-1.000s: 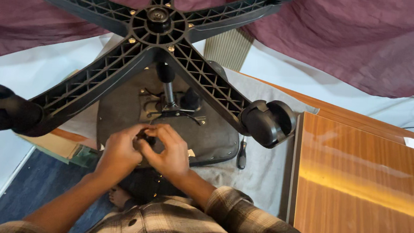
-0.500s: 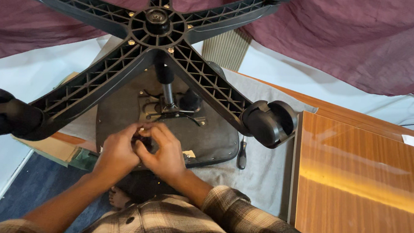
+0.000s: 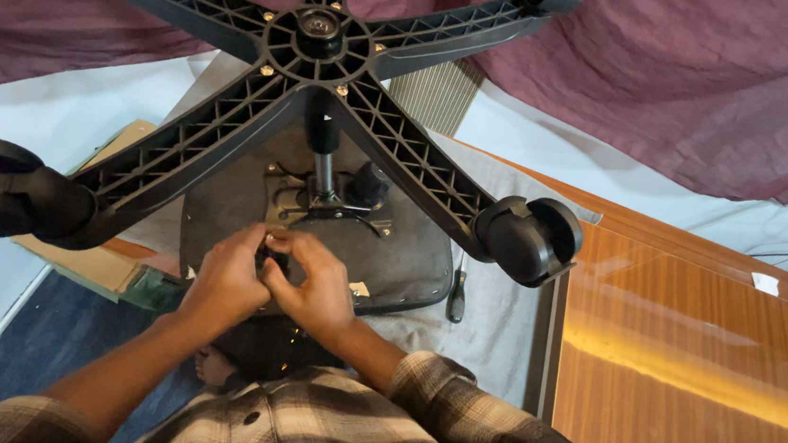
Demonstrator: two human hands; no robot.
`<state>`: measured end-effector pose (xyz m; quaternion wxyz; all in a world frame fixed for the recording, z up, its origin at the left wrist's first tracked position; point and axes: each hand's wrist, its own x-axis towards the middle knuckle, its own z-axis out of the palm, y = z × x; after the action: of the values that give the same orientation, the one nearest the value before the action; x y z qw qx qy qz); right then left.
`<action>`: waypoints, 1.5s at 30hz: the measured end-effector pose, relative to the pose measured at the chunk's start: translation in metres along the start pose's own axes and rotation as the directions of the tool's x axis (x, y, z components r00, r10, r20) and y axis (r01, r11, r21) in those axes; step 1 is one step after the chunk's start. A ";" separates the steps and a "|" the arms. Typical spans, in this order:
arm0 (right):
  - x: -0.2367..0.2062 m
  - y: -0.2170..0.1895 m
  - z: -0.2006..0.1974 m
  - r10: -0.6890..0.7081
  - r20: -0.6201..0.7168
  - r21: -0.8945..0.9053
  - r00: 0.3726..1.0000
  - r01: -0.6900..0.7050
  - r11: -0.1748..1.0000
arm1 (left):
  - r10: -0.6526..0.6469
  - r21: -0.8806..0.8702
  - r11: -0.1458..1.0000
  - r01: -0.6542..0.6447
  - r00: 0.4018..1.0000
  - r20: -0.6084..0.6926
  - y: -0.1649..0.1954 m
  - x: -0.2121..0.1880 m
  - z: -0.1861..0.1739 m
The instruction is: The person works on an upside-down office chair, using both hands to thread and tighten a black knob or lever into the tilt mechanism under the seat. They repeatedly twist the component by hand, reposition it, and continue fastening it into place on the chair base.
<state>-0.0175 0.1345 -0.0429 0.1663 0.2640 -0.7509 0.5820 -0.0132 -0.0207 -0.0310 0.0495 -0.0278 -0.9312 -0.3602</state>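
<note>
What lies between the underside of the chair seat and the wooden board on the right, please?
In the head view, a dark-handled screwdriver lies on the grey cloth between the chair seat and the wooden board; a caster hangs above that stretch.

Left hand (image 3: 229,278): fingertips pinched on the seat underside (image 3: 400,260).
Right hand (image 3: 314,286): fingertips touching the left's.
Star base (image 3: 320,39): above the fingers.
Screwdriver (image 3: 456,293): right of the fingers.

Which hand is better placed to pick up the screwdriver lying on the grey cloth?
Probably the right hand. Both hands meet at the underside of the chair seat, but the screwdriver lies on the right hand's side, while the left hand would have to cross over.
</note>
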 end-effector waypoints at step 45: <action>-0.012 0.006 -0.021 -0.021 0.041 0.013 0.999 0.021 1.000 | -0.116 -0.063 0.991 0.116 0.993 0.007 0.019 -0.017 0.011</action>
<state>-0.0127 0.1581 -0.0484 0.1551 0.2849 -0.7477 0.5794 0.0041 0.0009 -0.0281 0.0258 0.0241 -0.9194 -0.3917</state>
